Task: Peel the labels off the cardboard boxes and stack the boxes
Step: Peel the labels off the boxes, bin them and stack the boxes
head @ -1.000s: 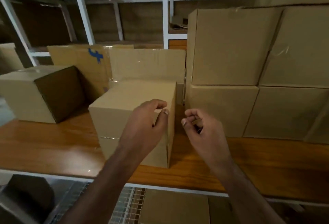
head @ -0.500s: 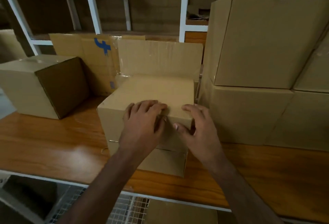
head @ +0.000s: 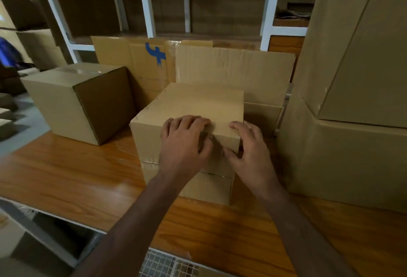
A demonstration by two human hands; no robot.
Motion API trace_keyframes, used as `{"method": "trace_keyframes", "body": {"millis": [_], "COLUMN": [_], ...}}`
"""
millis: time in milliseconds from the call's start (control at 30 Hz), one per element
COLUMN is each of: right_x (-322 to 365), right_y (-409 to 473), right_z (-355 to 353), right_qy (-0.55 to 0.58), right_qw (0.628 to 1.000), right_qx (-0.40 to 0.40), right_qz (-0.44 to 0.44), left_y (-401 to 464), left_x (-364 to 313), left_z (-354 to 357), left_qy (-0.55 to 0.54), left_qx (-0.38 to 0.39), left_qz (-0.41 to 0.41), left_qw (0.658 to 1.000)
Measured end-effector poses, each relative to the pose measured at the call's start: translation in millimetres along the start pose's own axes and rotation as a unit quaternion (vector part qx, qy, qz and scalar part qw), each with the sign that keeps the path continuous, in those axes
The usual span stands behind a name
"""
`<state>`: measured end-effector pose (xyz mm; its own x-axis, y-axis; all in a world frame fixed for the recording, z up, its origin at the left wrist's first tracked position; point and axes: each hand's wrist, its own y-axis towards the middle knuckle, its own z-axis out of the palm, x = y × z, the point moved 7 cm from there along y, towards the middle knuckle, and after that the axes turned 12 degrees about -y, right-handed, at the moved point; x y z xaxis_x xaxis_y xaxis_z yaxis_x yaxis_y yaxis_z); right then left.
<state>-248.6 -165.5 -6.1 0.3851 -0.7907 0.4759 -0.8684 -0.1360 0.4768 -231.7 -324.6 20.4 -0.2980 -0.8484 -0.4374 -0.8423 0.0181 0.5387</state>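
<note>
A small cardboard box (head: 193,102) stands on another low box (head: 207,185) in the middle of the wooden shelf. My left hand (head: 185,142) lies over its near top edge, fingers bent onto the top and front face. My right hand (head: 248,146) grips the box's near right corner, fingers over the top, thumb on the front. No label shows on the faces I can see; my hands hide part of the front.
A larger box (head: 74,98) sits to the left. Two big stacked boxes (head: 352,78) stand at the right. Flat cardboard sheets (head: 233,69) lean at the back against the white rack frame (head: 145,1). The wooden shelf (head: 66,177) ends near me above a wire grid (head: 167,263).
A second ago both hands hovered in front of the box, the right pinching something small. They have since come down onto the box's near top edge. The view has moved closer.
</note>
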Motion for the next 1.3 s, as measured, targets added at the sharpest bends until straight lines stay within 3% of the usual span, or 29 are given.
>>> {"method": "trace_keyframes", "body": {"millis": [667, 1300], "right_x": [131, 154], "right_y": [119, 153], "right_z": [166, 204], "right_qy": [-0.03, -0.033], "right_qw": [0.999, 0.999], "right_qx": [-0.024, -0.032], "right_qz": [0.01, 0.012], "left_y": [87, 114], "left_x": [230, 283], "left_z": [-57, -65], "left_qy": [0.014, -0.019], "left_qx": [-0.01, 0.0], "left_qz": [0.047, 0.085], "left_qw": [0.999, 0.996]}}
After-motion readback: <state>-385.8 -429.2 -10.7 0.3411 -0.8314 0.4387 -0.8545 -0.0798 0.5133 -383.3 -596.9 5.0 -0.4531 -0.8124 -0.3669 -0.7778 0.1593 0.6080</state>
